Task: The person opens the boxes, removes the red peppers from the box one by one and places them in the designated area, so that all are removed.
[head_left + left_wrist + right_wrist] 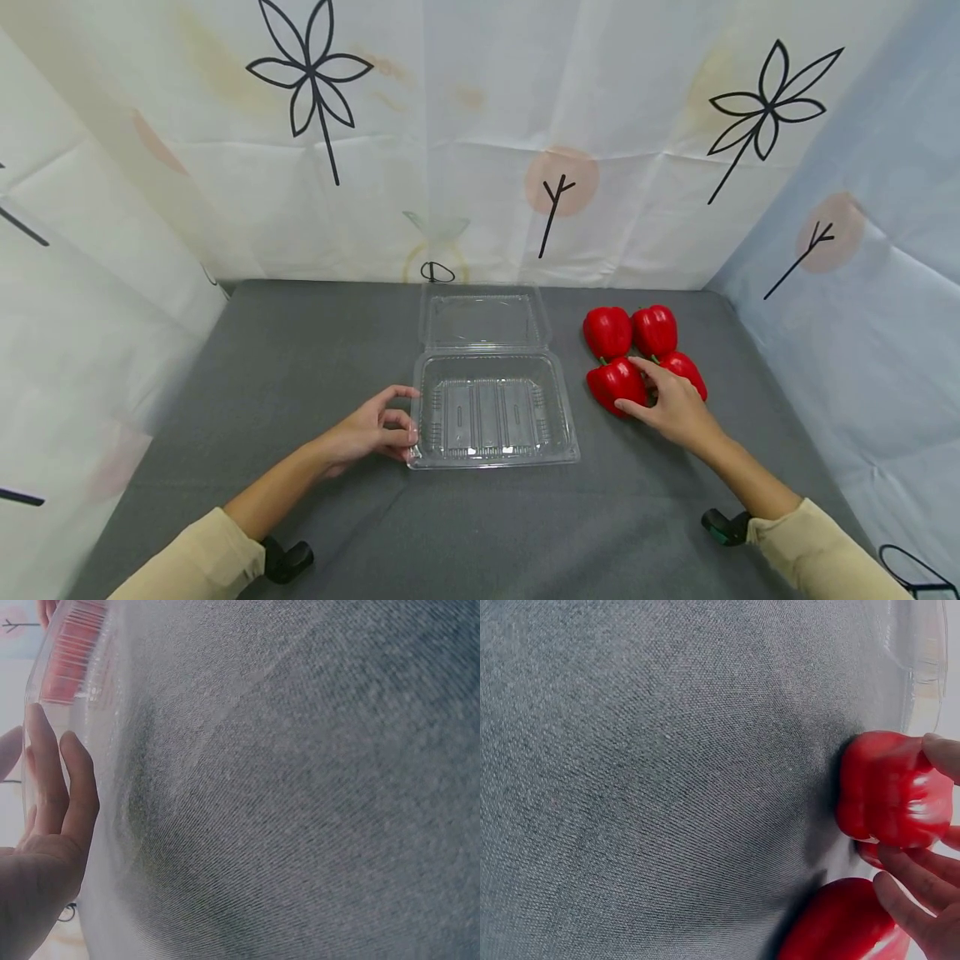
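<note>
A clear plastic clamshell container (491,457) lies on the grey cloth with its lid (483,321) folded back. My left hand (375,429) holds the container's left rim between thumb and fingers; in the left wrist view, the fingers (51,780) lie along its wall. On the right, my right hand (678,408) grips the front left red bell pepper (613,385), thumb on the near side and fingers at the far side. The right wrist view shows this pepper (889,787) between the thumb and fingers. Another bell pepper (684,371) lies partly hidden behind the right hand.
Two more red bell peppers, one at the back left (607,332) and one at the back right (655,329), sit behind the gripped one. Patterned white cloth (480,125) hangs behind the table (315,333) and at both sides.
</note>
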The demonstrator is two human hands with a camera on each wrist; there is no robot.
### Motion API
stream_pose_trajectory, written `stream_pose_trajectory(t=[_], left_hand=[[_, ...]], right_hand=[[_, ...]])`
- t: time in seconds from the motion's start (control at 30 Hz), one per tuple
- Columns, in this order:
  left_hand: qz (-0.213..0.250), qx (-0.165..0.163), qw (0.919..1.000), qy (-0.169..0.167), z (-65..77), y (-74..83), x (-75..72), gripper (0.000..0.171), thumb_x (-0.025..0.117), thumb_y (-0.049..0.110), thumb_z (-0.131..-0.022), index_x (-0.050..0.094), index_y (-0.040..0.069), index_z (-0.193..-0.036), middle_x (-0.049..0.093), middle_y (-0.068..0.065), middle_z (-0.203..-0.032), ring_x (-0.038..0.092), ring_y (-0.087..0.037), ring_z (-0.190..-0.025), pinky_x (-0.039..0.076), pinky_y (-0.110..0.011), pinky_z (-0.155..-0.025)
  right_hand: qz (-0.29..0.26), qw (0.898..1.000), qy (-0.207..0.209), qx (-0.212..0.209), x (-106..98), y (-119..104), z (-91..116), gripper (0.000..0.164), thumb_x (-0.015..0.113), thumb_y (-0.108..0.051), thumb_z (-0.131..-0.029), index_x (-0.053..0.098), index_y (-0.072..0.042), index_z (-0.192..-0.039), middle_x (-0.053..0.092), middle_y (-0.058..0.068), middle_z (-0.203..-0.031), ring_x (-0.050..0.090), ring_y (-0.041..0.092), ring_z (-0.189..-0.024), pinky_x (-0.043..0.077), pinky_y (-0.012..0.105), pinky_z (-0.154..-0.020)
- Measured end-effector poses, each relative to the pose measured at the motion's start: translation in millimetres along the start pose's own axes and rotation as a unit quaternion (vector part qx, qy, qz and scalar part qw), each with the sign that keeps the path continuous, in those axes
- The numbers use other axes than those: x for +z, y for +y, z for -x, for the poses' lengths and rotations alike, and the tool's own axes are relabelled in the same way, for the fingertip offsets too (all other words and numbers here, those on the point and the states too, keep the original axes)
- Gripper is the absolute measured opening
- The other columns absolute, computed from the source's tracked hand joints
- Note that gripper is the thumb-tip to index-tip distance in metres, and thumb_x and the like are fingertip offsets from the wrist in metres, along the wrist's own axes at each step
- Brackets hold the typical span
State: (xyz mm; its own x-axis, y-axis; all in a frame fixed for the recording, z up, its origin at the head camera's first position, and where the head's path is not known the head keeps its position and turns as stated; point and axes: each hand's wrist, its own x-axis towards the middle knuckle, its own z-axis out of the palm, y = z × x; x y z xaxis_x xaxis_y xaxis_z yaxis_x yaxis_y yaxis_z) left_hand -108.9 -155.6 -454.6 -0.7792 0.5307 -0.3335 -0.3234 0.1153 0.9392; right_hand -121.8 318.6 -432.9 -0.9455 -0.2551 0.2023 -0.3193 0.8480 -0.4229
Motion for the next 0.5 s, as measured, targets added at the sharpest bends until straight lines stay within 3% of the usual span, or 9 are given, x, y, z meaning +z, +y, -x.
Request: stream_pose_trajectory(t=[0.33,0.5], left_hand=[[0.005,-0.005,1.0000,-0.004,2.9,1.6,-7.1,0.071,0.072,0.008,-0.090,0.027,0.001,-0.145,0.066,-0.010,-0.093,0.068,-0.023,-0.075,0.059,-0.041,-0.074],[-0.039,0.003,0.9984,0.041,3.9,13.3,-21.9,0.067,0.068,0.010,-0.094,0.028,0.000,-0.146,0.065,-0.018,-0.101,0.068,-0.024,-0.084,0.059,-0.041,-0.076]], right_hand=[[0.021,0.999,-0.040,0.017,-11,-7,-1,0.068,0.082,-0.031,-0.082,0.052,0.000,-0.136,0.067,0.012,-0.102,0.062,0.029,-0.087,0.055,0.048,-0.075],[0.039,0.999,-0.022,0.014,-26,-11,-5,0.064,0.078,-0.033,-0.085,0.053,0.000,-0.134,0.067,0.015,-0.101,0.063,0.029,-0.085,0.055,0.046,-0.068]])
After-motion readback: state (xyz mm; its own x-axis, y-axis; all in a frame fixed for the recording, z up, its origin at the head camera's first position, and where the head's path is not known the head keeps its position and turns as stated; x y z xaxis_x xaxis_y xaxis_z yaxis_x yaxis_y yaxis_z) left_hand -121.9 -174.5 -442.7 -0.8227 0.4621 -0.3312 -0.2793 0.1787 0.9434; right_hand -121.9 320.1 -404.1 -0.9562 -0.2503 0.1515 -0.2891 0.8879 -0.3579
